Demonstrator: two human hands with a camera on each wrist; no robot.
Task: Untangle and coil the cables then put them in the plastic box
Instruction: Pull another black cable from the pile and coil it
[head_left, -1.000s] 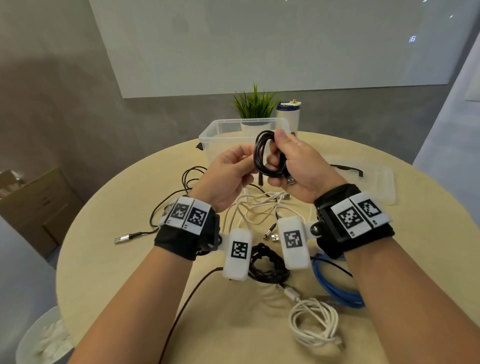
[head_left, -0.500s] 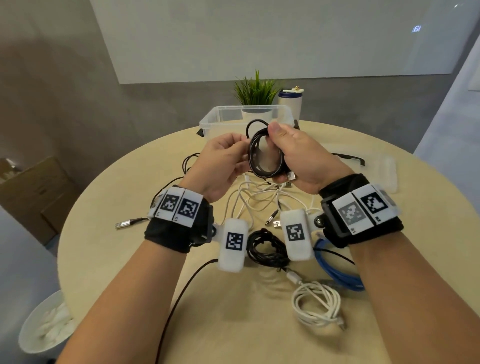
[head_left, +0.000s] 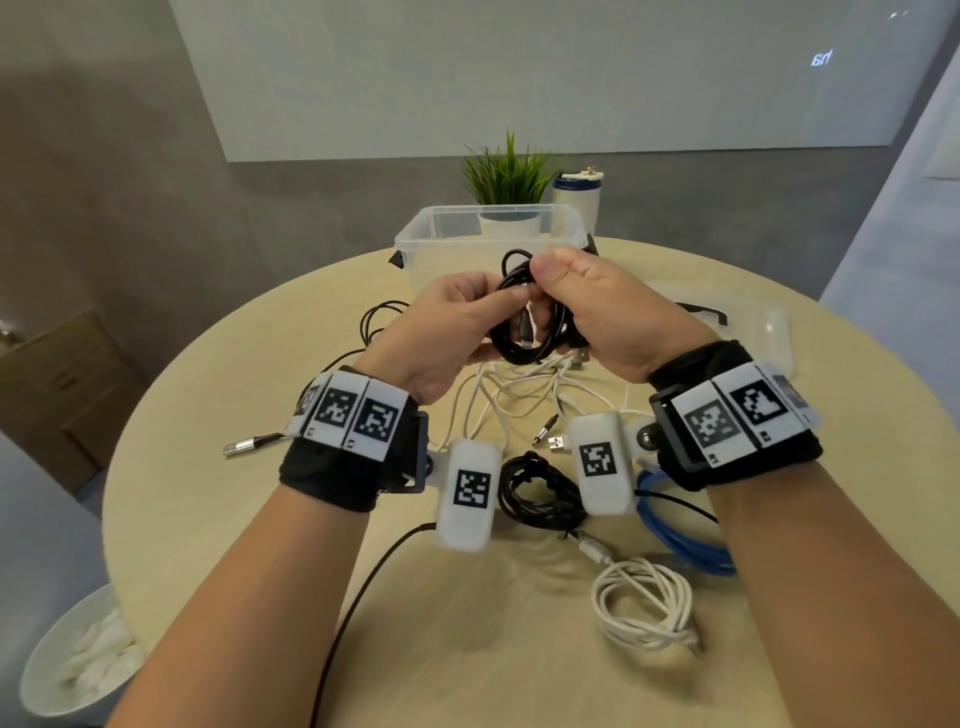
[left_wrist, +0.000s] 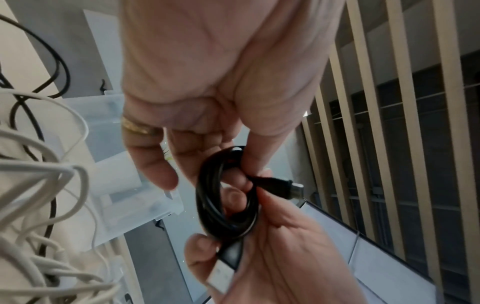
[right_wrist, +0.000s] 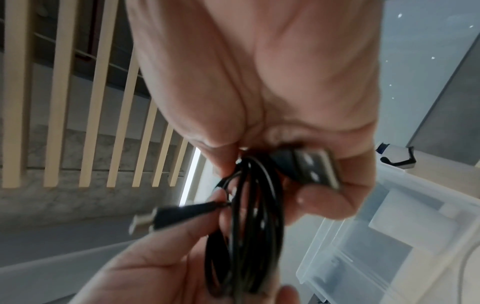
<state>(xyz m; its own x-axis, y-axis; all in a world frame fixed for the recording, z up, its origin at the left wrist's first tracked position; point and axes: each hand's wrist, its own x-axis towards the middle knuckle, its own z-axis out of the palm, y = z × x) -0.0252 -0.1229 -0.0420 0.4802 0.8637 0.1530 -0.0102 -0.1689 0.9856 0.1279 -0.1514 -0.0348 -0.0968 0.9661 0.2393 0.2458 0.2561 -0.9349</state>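
Both hands hold a small coil of black cable (head_left: 524, 338) in the air, in front of the clear plastic box (head_left: 415, 244). My right hand (head_left: 597, 306) grips the coil's right side, and the cable's flat USB plug (right_wrist: 311, 166) sticks out of its fingers. My left hand (head_left: 457, 322) pinches the coil's left side near the small plug end (left_wrist: 283, 185). The same black coil (left_wrist: 223, 197) fills the left wrist view, and the coil (right_wrist: 246, 226) hangs below the fingers in the right wrist view.
On the round table (head_left: 218, 395) lie a white cable tangle (head_left: 519, 395), a black bundle (head_left: 540, 493), a blue coil (head_left: 680, 535), a white coil (head_left: 644, 603) and a long black cable (head_left: 363, 587). The box lid (head_left: 769, 332) lies at right. A plant (head_left: 506, 171) and a bottle (head_left: 576, 197) stand behind the box.
The hands have stayed together on the black coil. My left fingers have shifted along its top left edge, and the coil looks tighter than a second ago.
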